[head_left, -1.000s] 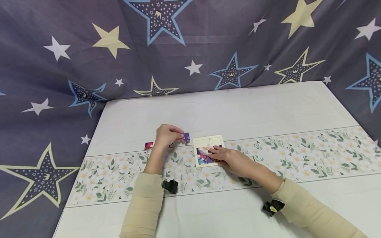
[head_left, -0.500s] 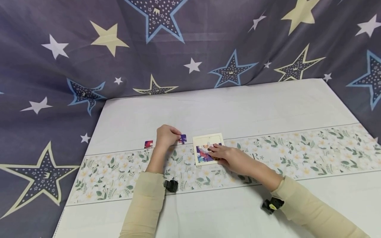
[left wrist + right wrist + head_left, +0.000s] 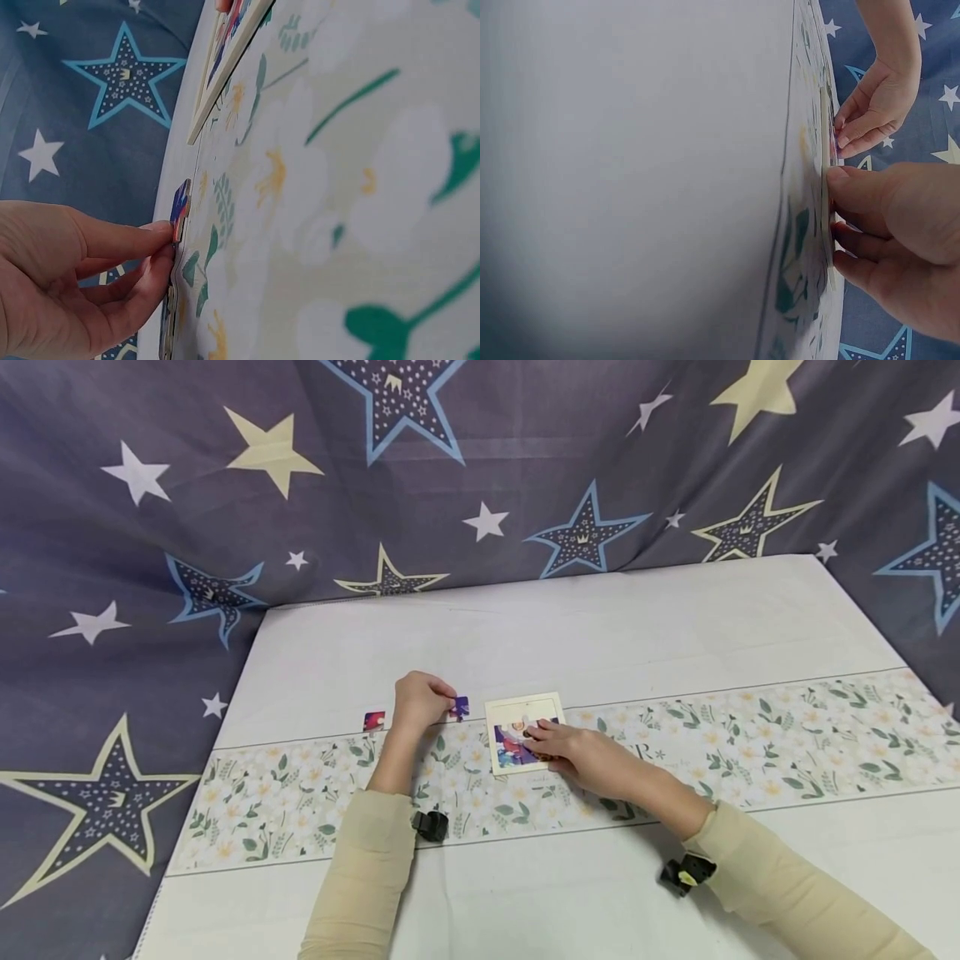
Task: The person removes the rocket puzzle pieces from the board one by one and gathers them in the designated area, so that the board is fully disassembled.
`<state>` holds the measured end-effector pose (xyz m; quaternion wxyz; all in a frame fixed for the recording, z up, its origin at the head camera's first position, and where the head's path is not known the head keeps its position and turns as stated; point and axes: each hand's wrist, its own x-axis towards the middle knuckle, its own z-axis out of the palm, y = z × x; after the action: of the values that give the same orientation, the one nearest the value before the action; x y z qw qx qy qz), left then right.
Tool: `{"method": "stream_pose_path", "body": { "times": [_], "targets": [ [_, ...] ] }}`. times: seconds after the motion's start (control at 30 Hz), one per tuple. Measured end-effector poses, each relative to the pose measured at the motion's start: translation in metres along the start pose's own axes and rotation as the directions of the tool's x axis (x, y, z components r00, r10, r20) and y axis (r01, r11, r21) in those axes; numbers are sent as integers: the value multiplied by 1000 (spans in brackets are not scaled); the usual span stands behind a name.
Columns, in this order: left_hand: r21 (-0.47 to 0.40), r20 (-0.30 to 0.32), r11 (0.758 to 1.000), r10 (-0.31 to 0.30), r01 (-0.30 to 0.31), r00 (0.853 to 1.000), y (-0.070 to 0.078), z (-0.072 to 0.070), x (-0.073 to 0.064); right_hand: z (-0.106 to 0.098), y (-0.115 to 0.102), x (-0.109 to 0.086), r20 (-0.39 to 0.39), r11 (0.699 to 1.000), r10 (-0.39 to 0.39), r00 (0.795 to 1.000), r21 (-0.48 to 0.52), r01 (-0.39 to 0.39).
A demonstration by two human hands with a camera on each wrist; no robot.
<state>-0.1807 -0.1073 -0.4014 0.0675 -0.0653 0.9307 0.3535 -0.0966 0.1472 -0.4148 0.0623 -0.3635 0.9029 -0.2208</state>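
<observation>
With thumb and index finger, my left hand (image 3: 422,700) pinches a small purple jigsaw piece (image 3: 462,706) to the left of the puzzle tray. In the left wrist view the piece (image 3: 180,202) stands close over the tabletop. My right hand (image 3: 588,760) rests on the cream puzzle tray (image 3: 517,700), its fingertips over the right part of the colourful puzzle picture (image 3: 512,755) and hiding some of it. The tray's upper strip shows bare cream board. Left of the left hand lies a red and purple jigsaw piece (image 3: 373,721).
The white tablecloth (image 3: 600,635) has a floral band (image 3: 300,802) running across it beneath the tray. A dark star-printed curtain (image 3: 337,485) hangs behind the table and along its left side. Black wrist cameras (image 3: 431,827) sit at both sleeves.
My left hand has drawn the purple piece slightly left and changed its angle, so more of its face shows. The right hand stays on the tray. The head view has shifted slightly.
</observation>
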Motion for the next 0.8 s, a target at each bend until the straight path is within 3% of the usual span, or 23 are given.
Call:
{"method": "stream_pose_path", "body": {
  "times": [0.47,0.8],
  "targets": [
    [8,6,1000,7,-7,1000,3,0,3,-1,0,0,-4,1000,1,1000,1,-1],
    [-6,2,1000,7,-7,1000,7,0,-5,0,0,0,-3,1000,-3,1000,-12,3]
  ]
}}
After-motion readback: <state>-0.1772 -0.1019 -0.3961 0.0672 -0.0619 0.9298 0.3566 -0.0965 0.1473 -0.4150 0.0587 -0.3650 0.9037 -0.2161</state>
